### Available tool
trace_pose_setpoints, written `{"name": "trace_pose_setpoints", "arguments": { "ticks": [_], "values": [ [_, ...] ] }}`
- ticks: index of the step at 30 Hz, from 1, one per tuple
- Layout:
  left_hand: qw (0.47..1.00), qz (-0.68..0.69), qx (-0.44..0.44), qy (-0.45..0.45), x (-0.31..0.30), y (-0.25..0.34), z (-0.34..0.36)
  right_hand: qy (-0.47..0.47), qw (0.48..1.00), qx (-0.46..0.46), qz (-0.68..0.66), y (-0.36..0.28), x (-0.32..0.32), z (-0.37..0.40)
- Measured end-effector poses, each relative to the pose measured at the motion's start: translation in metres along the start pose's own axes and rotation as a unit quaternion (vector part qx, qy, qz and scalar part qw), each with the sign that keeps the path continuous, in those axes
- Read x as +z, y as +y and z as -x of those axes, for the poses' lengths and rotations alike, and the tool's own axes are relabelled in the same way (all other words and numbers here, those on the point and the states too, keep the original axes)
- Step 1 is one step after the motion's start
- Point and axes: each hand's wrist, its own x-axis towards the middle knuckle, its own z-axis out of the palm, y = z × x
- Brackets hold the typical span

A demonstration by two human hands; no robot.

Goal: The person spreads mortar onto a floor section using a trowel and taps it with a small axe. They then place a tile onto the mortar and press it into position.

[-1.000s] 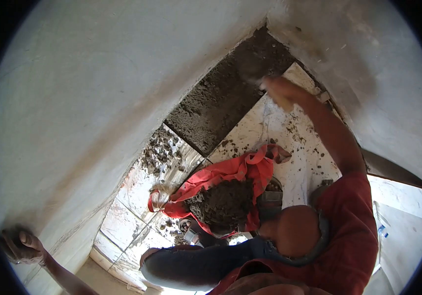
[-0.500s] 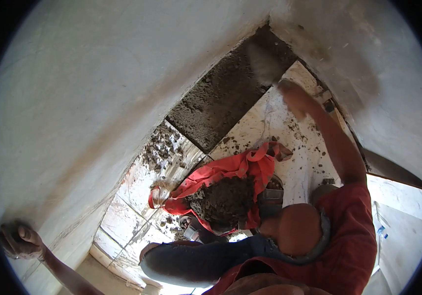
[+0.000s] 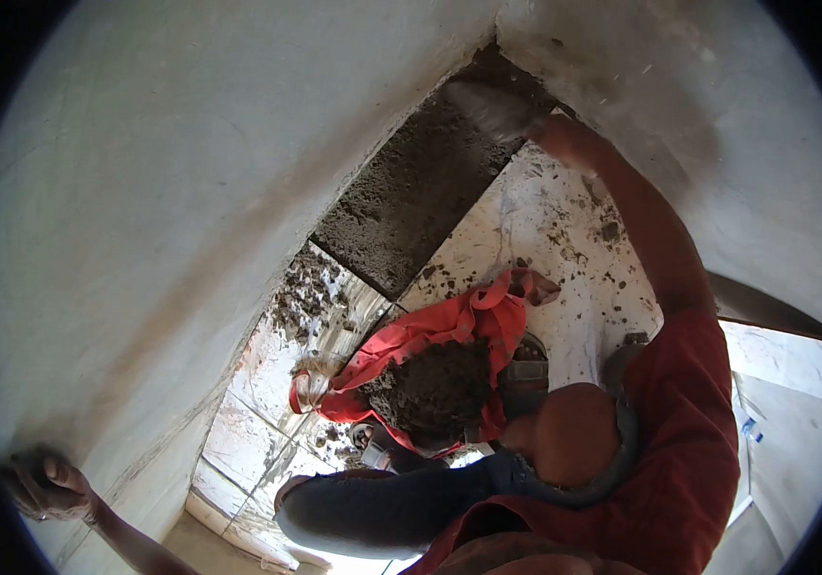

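My right hand (image 3: 569,142) is wrapped round the handle of a trowel (image 3: 492,110), whose blade is blurred by motion. The blade is over the dark wet mortar bed (image 3: 401,196) in the corner between two walls. At far left, my left hand (image 3: 47,487) rests against the plastered wall (image 3: 143,211), its fingers apart and somewhat bent, with a dark smudge or shadow around them. Nothing shows in that hand. A heap of mortar (image 3: 435,393) lies on a red cloth or bag (image 3: 401,337) in front of my bent legs.
White marbled tiles (image 3: 516,230) border the mortar bed, with mortar crumbs scattered over them. More tiles (image 3: 248,431) at left carry clumps of mortar (image 3: 306,297). The right wall (image 3: 641,86) runs close beside my right arm. A sandalled foot (image 3: 529,359) is beside the red cloth.
My right hand and the trowel have moved left and slightly up, along the mortar bed toward the corner. My left hand stays against the wall. The view has shifted slightly.
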Motion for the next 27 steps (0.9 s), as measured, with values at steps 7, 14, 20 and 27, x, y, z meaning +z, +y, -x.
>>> {"name": "trace_pose_setpoints", "arguments": {
  "ticks": [7,14,20,27],
  "values": [
    [1.0,-0.01,0.005,-0.003,-0.001,-0.001,0.002,0.053,0.99,0.055,-0.122,0.039,0.005,-0.022],
    [0.999,0.005,0.03,0.027,0.004,-0.01,0.01,-0.011,0.968,-0.099,0.229,-0.014,0.066,0.028],
    [1.0,-0.021,0.021,0.001,0.0,-0.008,0.006,0.067,0.956,-0.022,0.285,0.042,-0.016,-0.027],
    [0.999,0.025,-0.018,0.014,0.001,0.004,0.0,0.033,0.954,-0.146,0.261,-0.007,0.066,0.027]
  ]
}}
